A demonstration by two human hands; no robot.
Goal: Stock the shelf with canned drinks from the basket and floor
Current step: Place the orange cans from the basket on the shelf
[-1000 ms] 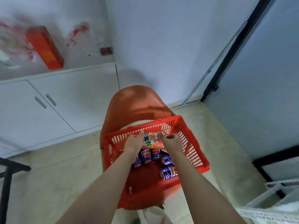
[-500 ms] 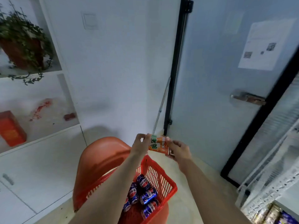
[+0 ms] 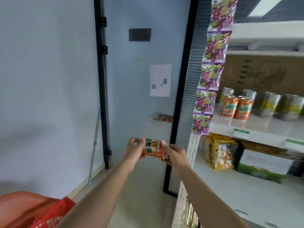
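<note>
Held on its side in mid-air, just below frame centre: one orange drink can [image 3: 152, 149], green label characters facing the camera. Gripped at its left end by the left hand [image 3: 134, 149], fingers curled round it. Gripped at its right end by the right hand [image 3: 175, 154], fingers likewise curled round the can. Both forearms extended from 6 o'clock.

At 2 o'clock from the can: white shelf [image 3: 256, 127], carrying matching orange cans [image 3: 236, 107], upright, in a tight group near the front left corner. At 3 o'clock of that group: row of yellow-green cans [image 3: 279, 106], upright, blurred. Behind both: cardboard box [image 3: 263, 74].

At 1 o'clock from the can, hanging down the shelf's left upright: strip of grape snack packets [image 3: 212, 66].

On the tier below, at 3 o'clock from the can: yellow snack bags [image 3: 220, 152], with a green-and-white carton [image 3: 263, 163] just beside them at their 3 o'clock.

At 12 o'clock from the can: door handle [image 3: 162, 117] on a grey door [image 3: 139, 51], with a paper notice [image 3: 160, 80] above the handle.

At 8 o'clock, in the frame corner: rim of the red basket [image 3: 56, 213] against an orange chair [image 3: 19, 204]; basket contents out of view.
</note>
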